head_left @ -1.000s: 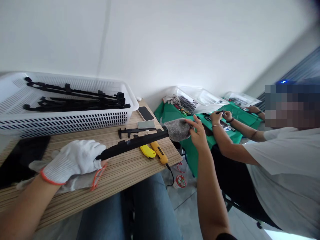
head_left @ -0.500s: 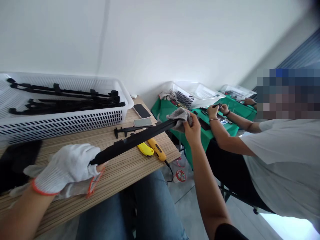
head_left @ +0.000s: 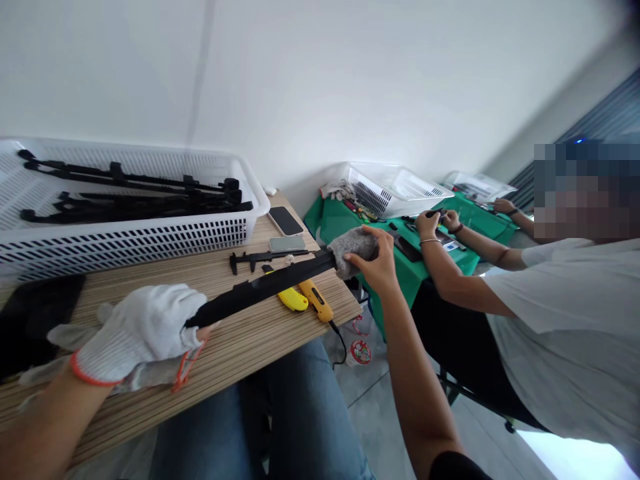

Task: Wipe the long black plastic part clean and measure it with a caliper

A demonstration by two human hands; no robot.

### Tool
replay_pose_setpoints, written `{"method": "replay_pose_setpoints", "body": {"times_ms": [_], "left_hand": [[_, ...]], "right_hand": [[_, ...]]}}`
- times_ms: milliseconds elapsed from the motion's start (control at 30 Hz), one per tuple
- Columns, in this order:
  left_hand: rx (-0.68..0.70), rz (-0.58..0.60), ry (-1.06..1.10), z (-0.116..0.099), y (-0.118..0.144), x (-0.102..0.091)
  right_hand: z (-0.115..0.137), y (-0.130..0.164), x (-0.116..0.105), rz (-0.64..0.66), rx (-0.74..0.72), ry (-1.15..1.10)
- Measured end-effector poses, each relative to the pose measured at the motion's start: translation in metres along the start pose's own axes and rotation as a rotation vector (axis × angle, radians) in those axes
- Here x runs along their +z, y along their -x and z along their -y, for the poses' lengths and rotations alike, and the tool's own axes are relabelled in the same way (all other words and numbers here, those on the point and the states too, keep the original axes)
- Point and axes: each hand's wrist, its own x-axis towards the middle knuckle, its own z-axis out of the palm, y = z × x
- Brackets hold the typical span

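In the head view my left hand (head_left: 150, 323), in a white knit glove with an orange cuff, is closed round the near end of a long black plastic strip (head_left: 265, 283). The strip slants up to the right above the table. Around its far end a grey cloth (head_left: 354, 250) is wrapped, pinched by the thumb and fingers of my bare right hand (head_left: 381, 263). The cloth hides that tip. Beneath the strip lie a yellow utility knife (head_left: 294, 300) and an orange-yellow corded tool (head_left: 317, 301), both partly covered.
A white basket (head_left: 200, 233) of black strips stands at the back left. Calipers (head_left: 245, 260), a phone (head_left: 285, 221) and a grey slab (head_left: 287, 244) lie on the wooden table (head_left: 240, 360). To the right a co-worker (head_left: 545, 313) sits by a green-covered table (head_left: 320, 217).
My right hand has shifted slightly left and down along the strip with the cloth. The cloth now wraps more fully over the far end. My left hand keeps its hold.
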Motion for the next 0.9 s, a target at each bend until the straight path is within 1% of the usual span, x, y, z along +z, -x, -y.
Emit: {"method": "replay_pose_setpoints", "body": {"times_ms": [133, 200, 300, 367, 467, 533, 600, 667, 800, 900], "left_hand": [[-0.021, 0.059, -0.053, 0.007, 0.005, 0.004], [-0.036, 0.082, -0.085, 0.010, 0.004, 0.005], [-0.035, 0.046, -0.157, 0.014, 0.001, 0.004], [-0.060, 0.016, -0.187, 0.017, 0.001, 0.002], [-0.102, 0.013, -0.221, 0.019, 0.006, -0.002], [-0.075, -0.014, -0.269, 0.018, 0.010, -0.003], [-0.025, -0.058, -0.320, 0.014, 0.011, -0.004], [0.003, -0.078, -0.343, 0.010, 0.009, -0.005], [-0.031, -0.061, -0.290, 0.002, -0.001, -0.006], [-0.082, -0.078, -0.224, -0.004, -0.008, -0.005]], "right_hand": [[-0.001, -0.007, -0.011, -0.060, 0.047, -0.180], [0.000, -0.009, -0.016, -0.060, 0.032, -0.189], [0.004, -0.008, -0.021, -0.011, 0.012, -0.153], [0.005, -0.007, -0.022, 0.005, 0.037, -0.179], [0.005, -0.005, -0.022, -0.003, 0.083, -0.232], [0.006, -0.004, -0.021, 0.033, 0.055, -0.188], [0.009, -0.003, -0.019, 0.087, -0.009, -0.080], [0.015, -0.001, -0.016, 0.113, -0.055, 0.035], [0.031, 0.002, -0.004, 0.116, -0.059, 0.172], [0.052, 0.005, 0.013, 0.178, -0.113, 0.250]]}}
